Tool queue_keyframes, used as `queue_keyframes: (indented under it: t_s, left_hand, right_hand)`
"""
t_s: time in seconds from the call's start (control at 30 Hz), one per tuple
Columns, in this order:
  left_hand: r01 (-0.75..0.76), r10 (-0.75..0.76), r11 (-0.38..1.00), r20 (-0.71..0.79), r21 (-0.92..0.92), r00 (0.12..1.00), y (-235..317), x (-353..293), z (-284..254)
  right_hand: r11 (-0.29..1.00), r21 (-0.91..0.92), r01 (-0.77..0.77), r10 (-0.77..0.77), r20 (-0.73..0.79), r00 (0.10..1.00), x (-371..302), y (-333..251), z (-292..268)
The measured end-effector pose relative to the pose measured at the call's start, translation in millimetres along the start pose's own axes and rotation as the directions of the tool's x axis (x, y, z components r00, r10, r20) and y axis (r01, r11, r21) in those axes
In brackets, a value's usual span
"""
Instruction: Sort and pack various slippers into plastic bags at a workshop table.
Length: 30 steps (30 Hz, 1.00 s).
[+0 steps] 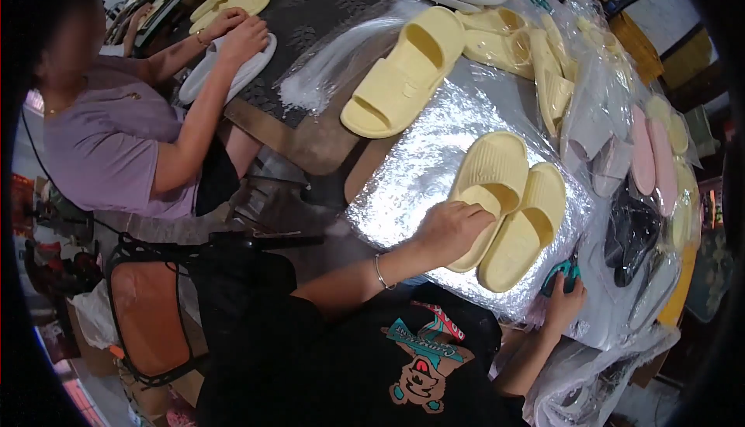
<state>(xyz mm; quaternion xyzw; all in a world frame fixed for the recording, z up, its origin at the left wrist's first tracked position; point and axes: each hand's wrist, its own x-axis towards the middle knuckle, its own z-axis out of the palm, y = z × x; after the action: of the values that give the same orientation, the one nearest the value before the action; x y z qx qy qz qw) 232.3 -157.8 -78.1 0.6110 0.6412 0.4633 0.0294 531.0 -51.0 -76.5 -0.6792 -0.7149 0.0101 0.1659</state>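
Observation:
My left hand point(459, 231), a bracelet at its wrist, has its fingers curled at the near-left edge of a pale yellow slide slipper point(489, 165). Its mate, a second yellow slipper point(524, 235), lies close against it on the right. Both rest sole down on a shiny, plastic-wrapped surface point(403, 203). To the right of the pair, my right hand point(568, 303) is closed on a teal-and-black hand tool point(562, 275) that looks like small snips; its working end is hard to make out. Beyond the pair lies a larger-looking pair of yellow slippers point(403, 78).
Bagged slippers in yellow, grey and pink point(653, 152) crowd the right side, with a black bagged pair point(632, 233) among them. Clear plastic bags point(330, 62) lie at the far side. At the left, a co-worker point(116, 148) handles a white slipper point(252, 74). An orange-backed chair point(150, 314) stands behind.

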Motion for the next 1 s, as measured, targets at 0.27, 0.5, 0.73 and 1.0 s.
queue_keyframes:
  t_s: [0.27,0.5,0.73,1.0]
  left_hand:
    - [0.002,-0.002,1.0,0.001,-0.015,1.0,2.6,3.6,-5.9]
    - [-0.075,0.069,0.997,-0.152,-0.032,0.986,2.7,3.7,-11.7]
    - [0.152,-0.155,0.94,-0.015,0.306,0.988,-13.6,-15.4,-49.7]
    - [0.119,-0.236,0.827,0.147,0.55,0.96,-24.3,-34.2,-51.8]
  right_hand:
    - [0.925,0.134,0.355,-0.326,-0.194,0.925,-2.7,-55.6,-29.9]
    - [0.817,0.47,0.335,-0.444,0.142,0.885,-1.0,-153.0,-10.9]
    - [0.925,0.003,0.379,-0.361,0.31,0.88,14.5,-180.2,10.9]
    - [0.842,0.294,0.453,-0.483,0.036,0.875,10.0,-165.3,38.1]
